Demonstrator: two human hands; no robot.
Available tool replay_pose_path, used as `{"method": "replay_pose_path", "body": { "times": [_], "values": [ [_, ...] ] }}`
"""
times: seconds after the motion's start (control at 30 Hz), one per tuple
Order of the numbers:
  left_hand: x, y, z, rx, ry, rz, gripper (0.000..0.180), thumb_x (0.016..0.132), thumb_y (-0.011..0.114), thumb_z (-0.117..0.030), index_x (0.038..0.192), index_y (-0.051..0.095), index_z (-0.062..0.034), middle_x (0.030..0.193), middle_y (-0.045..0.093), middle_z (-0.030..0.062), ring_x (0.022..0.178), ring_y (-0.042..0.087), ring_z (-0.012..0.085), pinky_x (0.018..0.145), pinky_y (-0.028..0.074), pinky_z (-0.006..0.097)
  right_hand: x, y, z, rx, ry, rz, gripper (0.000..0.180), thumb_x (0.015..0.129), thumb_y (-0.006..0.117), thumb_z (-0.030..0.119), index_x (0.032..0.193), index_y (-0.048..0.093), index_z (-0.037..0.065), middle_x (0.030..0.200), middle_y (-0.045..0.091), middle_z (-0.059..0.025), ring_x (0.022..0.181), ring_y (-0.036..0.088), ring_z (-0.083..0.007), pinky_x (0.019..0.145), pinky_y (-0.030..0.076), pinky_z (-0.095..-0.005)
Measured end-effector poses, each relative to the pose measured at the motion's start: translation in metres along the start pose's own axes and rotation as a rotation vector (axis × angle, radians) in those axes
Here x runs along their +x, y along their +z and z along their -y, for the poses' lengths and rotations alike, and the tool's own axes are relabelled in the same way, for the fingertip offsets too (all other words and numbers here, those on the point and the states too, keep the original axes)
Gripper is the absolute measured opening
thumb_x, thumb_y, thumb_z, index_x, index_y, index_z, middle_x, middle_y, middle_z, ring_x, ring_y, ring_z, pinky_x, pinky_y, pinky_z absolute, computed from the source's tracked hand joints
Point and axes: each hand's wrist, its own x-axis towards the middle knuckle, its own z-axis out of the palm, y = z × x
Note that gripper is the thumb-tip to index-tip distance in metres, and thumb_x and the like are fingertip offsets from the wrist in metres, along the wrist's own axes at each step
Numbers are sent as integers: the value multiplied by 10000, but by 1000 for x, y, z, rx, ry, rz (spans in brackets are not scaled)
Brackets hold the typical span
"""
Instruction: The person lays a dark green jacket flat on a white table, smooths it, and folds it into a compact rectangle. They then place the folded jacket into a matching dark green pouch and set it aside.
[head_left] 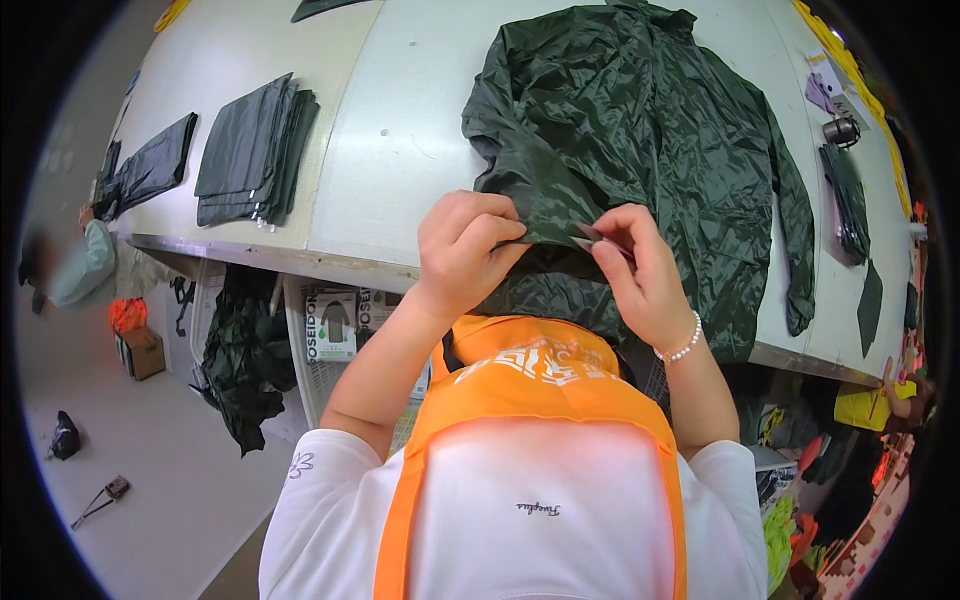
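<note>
A dark green, shiny rain jacket (650, 140) lies spread on the table, its collar at the far side and its lower part hanging over the near edge toward me. My left hand (470, 245) is closed, pinching an edge of the jacket between thumb and fingers. Just to the right, my right hand (640, 270) holds what look like small thread snips (585, 237), two pointed metal tips showing between thumb and fingers. These tips are at the lifted jacket edge; the rest of the tool is hidden in my hand.
A pale table (400, 130) carries a stack of folded dark garments (255, 150) at left and another folded pile (845, 205) at right. Dark cloth (245, 350) hangs below the table's edge. One person (85, 265) stands far left, another in yellow (875, 405) at right.
</note>
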Motion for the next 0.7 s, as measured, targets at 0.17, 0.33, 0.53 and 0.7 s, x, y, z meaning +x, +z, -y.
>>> {"method": "replay_pose_path", "body": {
  "times": [0.17,0.33,0.53,0.7],
  "values": [
    [3,-4,-2,21,40,10,297,539,773,54,727,566,-46,756,615,74,643,558,216,558,440,285,9,9,6,35,-40,35,170,883,605,84,993,504,3,877,583,-83,753,569,-136,689,472,-256],
    [1,-6,1,-18,20,-10,296,539,782,46,724,571,-48,751,618,66,644,556,211,562,438,282,19,23,10,108,-14,63,168,866,623,78,963,514,-5,846,590,-84,740,573,-136,686,476,-254],
    [-7,-20,13,-14,8,-12,297,521,777,54,715,578,-50,748,620,64,650,555,207,569,440,281,28,30,19,61,110,150,151,863,632,82,938,531,-1,825,598,-66,722,565,-103,672,472,-233],
    [-16,-27,25,-49,-25,-10,298,512,772,57,714,581,-49,743,621,68,656,557,214,572,444,287,33,42,16,166,165,74,132,862,630,84,927,546,5,830,604,-51,755,570,-74,681,477,-230]
  ]
}}
